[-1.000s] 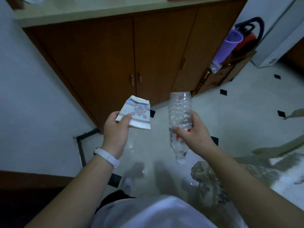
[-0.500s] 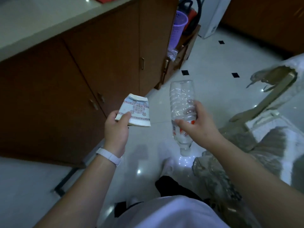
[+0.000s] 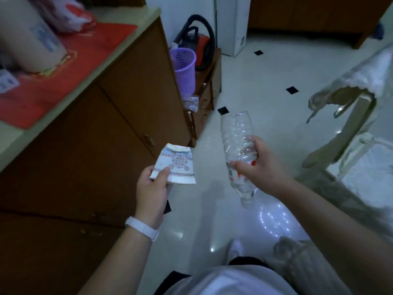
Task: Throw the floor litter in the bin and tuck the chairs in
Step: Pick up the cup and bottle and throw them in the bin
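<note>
Two pieces of litter are being carried above the floor [image 3: 265, 81], one in each hand. Writing on the plastic bottle [image 3: 236, 135] is too blurred to read; only a red-and-white label is showing near its neck. The flattened paper cup [image 3: 176, 166] is bearing a blue and red printed pattern, with no words that can be made out. A pale container [image 3: 27, 39] is sitting on a red mat [image 3: 63, 67] near the left edge of the surface [image 3: 136, 35], and its blue label is also unreadable.

A purple basket [image 3: 184, 69] is standing on a low wooden unit [image 3: 209, 92] at the far end of the cabinet [image 3: 95, 145], just in front of a red and black vacuum cleaner [image 3: 197, 42]. A covered chair [image 3: 350, 116] is standing out on the floor at the right edge of the view.

The left hand [image 3: 152, 192], wearing a white wristband [image 3: 142, 227], is pinching the cup's near corner, its fingers [image 3: 163, 173] closing on top of it. The right hand [image 3: 261, 167] is wrapping its fingers [image 3: 240, 166] around the bottle, which is hanging neck down and tilted, base pointing towards the basket.
</note>
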`<state>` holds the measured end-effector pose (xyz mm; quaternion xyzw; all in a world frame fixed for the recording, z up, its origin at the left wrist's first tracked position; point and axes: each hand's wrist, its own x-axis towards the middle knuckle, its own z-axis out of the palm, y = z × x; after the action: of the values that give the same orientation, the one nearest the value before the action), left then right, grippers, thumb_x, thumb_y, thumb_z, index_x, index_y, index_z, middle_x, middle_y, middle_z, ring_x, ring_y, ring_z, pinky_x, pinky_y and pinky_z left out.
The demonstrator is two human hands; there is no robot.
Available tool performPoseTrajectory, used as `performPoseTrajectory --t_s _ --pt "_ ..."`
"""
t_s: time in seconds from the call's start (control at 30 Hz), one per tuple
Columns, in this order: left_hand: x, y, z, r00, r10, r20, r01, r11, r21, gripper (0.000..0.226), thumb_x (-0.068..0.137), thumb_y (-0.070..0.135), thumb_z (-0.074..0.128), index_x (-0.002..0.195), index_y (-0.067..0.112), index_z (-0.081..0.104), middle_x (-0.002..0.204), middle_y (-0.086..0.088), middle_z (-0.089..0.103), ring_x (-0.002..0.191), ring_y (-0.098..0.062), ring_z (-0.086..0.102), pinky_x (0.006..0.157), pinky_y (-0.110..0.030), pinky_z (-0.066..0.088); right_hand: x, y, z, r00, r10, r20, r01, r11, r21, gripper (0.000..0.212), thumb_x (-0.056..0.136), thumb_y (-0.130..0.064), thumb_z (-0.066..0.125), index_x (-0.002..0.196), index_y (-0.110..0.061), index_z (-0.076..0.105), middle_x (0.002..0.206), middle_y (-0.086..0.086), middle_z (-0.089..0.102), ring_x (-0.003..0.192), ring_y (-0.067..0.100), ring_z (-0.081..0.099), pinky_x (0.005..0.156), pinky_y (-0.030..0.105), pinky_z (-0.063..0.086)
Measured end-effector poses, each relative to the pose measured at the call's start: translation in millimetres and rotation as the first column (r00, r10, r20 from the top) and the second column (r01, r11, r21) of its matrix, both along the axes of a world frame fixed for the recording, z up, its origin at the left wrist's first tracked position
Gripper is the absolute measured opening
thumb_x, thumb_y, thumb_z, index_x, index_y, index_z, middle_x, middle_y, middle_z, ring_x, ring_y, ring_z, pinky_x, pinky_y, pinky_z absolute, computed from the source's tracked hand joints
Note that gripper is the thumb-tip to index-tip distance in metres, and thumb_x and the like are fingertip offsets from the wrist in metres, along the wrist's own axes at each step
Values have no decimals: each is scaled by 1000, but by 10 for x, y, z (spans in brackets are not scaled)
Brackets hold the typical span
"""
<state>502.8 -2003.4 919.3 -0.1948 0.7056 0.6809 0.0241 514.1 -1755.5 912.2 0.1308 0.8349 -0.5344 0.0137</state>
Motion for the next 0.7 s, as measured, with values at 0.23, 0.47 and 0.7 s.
performPoseTrajectory --t_s 0.23,0.47,0.7 --pt "-767 520 40 994 -107 -35 104 993 -61 7 95 16 63 100 21 63 91 7 75 81 -6 72 62 -21 54 -516 599 37 992 -121 -36 120 992 -34 66 76 -33 78 132 -32 43 103 -18 59 84 -13 58 76 17 44" --pt "-1882 841 0 967 -242 -80 239 970 -42 9 94 12 62 102 16 63 95 3 73 84 -11 72 68 -26 56 -1083 840 9 961 -277 -17 277 960 29 71 74 -36 80 134 -32 43 103 -17 59 83 -13 57 70 9 41" --pt "-3154 1392 -309 911 -411 -28 411 903 126 15 93 9 62 108 7 63 97 -12 72 82 -26 68 68 -35 53 -1770 1010 122 891 -454 -5 449 879 160 76 72 -43 80 136 -29 43 106 -15 62 85 -2 63 81 29 53"
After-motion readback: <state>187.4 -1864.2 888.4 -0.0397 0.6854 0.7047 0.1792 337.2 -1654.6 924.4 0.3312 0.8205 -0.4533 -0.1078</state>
